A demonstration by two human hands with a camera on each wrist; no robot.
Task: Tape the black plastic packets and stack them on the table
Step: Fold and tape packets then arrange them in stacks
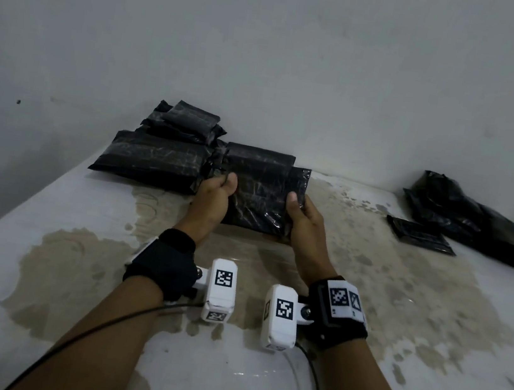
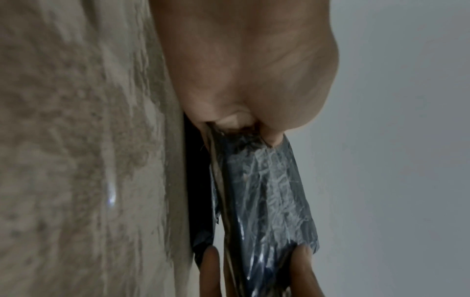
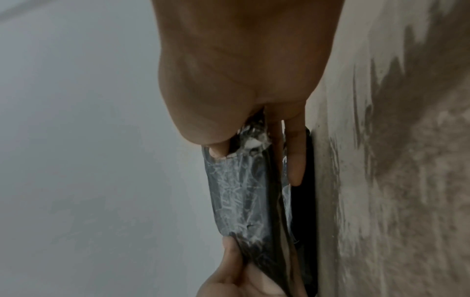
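Black plastic packet (image 1: 261, 192) held just off the white table (image 1: 48, 215), gripped at both side edges: left hand (image 1: 211, 201) and right hand (image 1: 303, 221), thumbs on top, fingers curled under. Long axis pointing away toward the wall, face tilted up. Crinkly clear tape across it. No readable writing or brand anywhere. Taped stack (image 1: 163, 148) just behind-left, loose pile (image 1: 464, 214) far right.

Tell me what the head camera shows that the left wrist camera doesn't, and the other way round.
Only the head view shows the stack of taped packets by the wall, the loose black packets at the far right, and both wrist cameras.

Only the left wrist view shows the held packet edge-on, with crinkled tape along its side and a dark gap between it and the table.

Both show the left hand and the right hand gripping that packet at opposite ends, over the stained tabletop.
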